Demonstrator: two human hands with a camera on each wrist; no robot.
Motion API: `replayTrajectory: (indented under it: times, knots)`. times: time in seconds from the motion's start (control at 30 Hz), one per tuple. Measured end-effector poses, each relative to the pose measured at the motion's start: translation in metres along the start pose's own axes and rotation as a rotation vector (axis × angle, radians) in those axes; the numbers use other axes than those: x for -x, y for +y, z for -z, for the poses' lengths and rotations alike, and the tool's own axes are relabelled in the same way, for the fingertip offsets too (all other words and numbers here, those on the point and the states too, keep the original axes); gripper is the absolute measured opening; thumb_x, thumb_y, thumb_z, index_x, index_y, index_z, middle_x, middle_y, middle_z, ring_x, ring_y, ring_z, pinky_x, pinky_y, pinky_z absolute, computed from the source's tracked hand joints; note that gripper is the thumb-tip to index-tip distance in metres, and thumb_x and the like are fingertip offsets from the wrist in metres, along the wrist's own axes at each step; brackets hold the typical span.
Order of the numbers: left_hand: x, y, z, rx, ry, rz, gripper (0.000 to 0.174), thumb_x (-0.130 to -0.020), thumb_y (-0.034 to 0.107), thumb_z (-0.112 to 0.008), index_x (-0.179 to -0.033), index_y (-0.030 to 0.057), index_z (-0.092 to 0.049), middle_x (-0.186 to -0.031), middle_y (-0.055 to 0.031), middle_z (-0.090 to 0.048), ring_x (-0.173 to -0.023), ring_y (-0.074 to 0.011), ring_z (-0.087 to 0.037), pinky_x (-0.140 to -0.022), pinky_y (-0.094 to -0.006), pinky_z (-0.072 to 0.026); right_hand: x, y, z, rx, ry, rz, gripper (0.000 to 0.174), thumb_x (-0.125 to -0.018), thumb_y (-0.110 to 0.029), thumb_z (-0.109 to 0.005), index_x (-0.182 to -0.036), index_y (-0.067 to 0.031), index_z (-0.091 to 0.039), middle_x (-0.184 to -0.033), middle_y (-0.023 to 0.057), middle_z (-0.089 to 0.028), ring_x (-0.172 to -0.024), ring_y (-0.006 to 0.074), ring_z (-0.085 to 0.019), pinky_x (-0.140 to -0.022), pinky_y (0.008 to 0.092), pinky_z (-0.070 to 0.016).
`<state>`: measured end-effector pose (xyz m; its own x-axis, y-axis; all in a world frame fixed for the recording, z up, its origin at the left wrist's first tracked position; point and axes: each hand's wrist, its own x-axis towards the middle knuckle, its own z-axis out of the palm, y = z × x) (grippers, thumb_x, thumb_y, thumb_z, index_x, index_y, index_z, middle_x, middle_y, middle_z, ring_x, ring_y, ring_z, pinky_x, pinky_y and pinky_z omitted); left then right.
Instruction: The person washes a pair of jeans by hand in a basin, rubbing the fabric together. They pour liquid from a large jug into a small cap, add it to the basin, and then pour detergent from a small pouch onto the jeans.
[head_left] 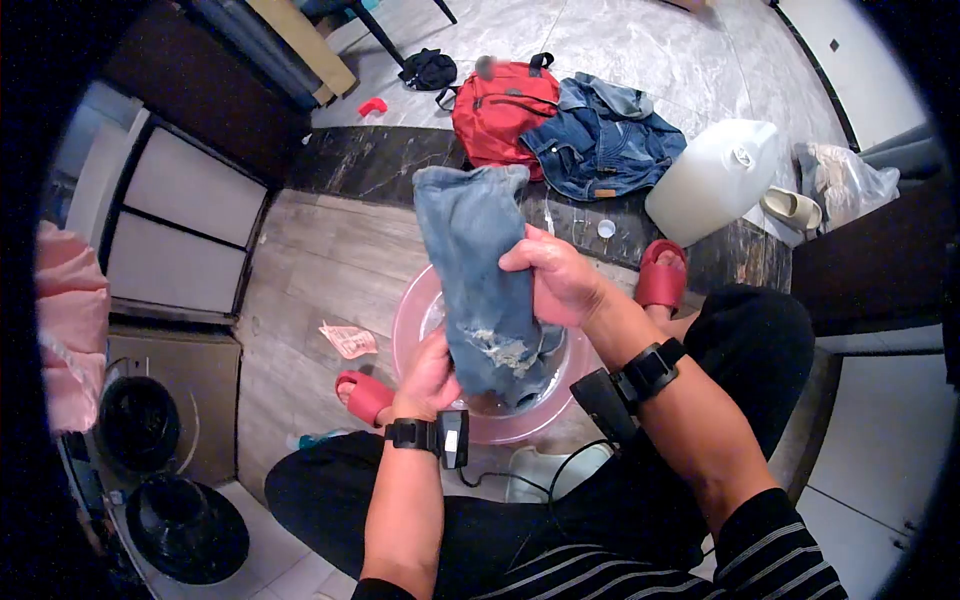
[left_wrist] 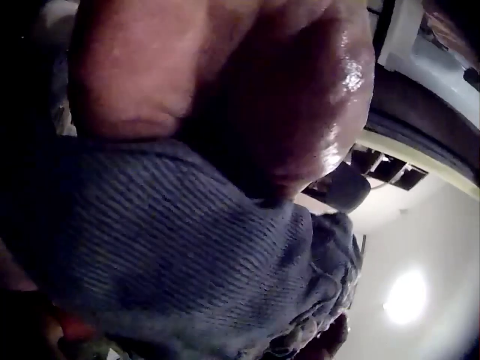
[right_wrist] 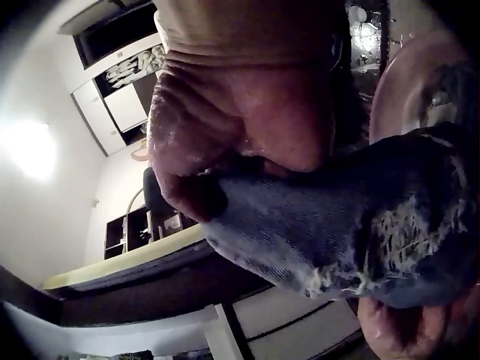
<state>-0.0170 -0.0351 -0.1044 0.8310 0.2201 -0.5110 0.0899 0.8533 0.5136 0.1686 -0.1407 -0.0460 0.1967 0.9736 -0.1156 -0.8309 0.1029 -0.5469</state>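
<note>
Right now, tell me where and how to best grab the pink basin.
I'd grip the pink basin by its rim at left and right, coming in from outside: its mouth is round and wide, and the denim hangs over its middle.

Black wrist straps (head_left: 648, 372), red slippers (head_left: 662, 277), black trousers (head_left: 330, 480), and white-striped black sleeves (head_left: 775, 550).

Flanking one pink basin (head_left: 402, 335), two red slippers (head_left: 661, 277) are counted; beyond it, one red backpack (head_left: 505, 112), one denim garment (head_left: 608, 145), one white jug (head_left: 705, 180).
</note>
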Motion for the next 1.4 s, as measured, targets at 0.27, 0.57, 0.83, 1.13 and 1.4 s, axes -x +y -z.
replayTrajectory:
  times: [0.27, 0.57, 0.83, 1.13, 1.4]
  knots:
    - [-0.004, 0.006, -0.003, -0.471, 0.047, -0.189, 0.052, -0.087, 0.016, -0.061, -0.132, 0.0015, -0.041, -0.127, -0.0079, -0.053, -0.110, -0.0208, -0.055, -0.090, -0.0310, -0.0473, 0.005, 0.003, -0.020, -0.124, -0.007, -0.219, 0.026, -0.078, -0.008, -0.053, -0.102, 0.0009, -0.058, -0.091, 0.0131, -0.066, -0.077, 0.0261, -0.066, -0.076, 0.0418, -0.0541]
    - [0.001, 0.014, -0.044, -0.180, -0.045, -0.302, 0.047, -0.088, 0.019, -0.060, -0.130, 0.0011, -0.046, -0.125, -0.0103, -0.054, -0.110, -0.0192, -0.054, -0.095, -0.0337, -0.0445, -0.005, 0.001, -0.003, -0.074, 0.218, -0.203, 0.024, -0.081, -0.017, -0.052, -0.098, -0.0020, -0.061, -0.087, 0.0108, -0.066, -0.074, 0.0267, -0.064, -0.075, 0.0447, -0.0518]
    - [0.006, 0.005, -0.046, 0.095, -0.173, -0.266, 0.049, -0.095, 0.034, -0.041, -0.133, 0.0020, -0.042, -0.134, -0.0138, -0.048, -0.120, -0.0290, -0.049, -0.102, -0.0436, -0.0393, -0.015, -0.003, -0.005, 0.364, 0.336, -0.057, 0.016, -0.089, -0.015, -0.053, -0.101, -0.0054, -0.058, -0.092, 0.0050, -0.063, -0.081, 0.0148, -0.060, -0.076, 0.0294, -0.0492]
    - [0.005, 0.005, -0.045, 0.300, -0.168, -0.169, 0.057, -0.095, 0.042, -0.033, -0.136, 0.0026, -0.038, -0.137, -0.0156, -0.043, -0.122, -0.0326, -0.046, -0.102, -0.0472, -0.0391, -0.021, 0.010, -0.003, 1.171, 0.592, 0.109, 0.041, -0.089, -0.028, -0.056, -0.119, 0.0005, -0.053, -0.108, 0.0155, -0.061, -0.096, 0.0246, -0.060, -0.085, 0.0346, -0.0470]
    - [0.002, -0.001, -0.045, 0.273, -0.061, -0.221, 0.056, -0.096, 0.044, -0.025, -0.136, 0.0081, -0.039, -0.139, -0.0109, -0.042, -0.126, -0.0298, -0.043, -0.106, -0.0463, -0.0319, -0.007, 0.057, -0.019, 1.912, 0.292, 0.478, 0.057, -0.091, -0.046, -0.043, -0.135, -0.0091, -0.040, -0.141, 0.0202, -0.036, -0.131, 0.0382, -0.032, -0.106, 0.0561, -0.0226]
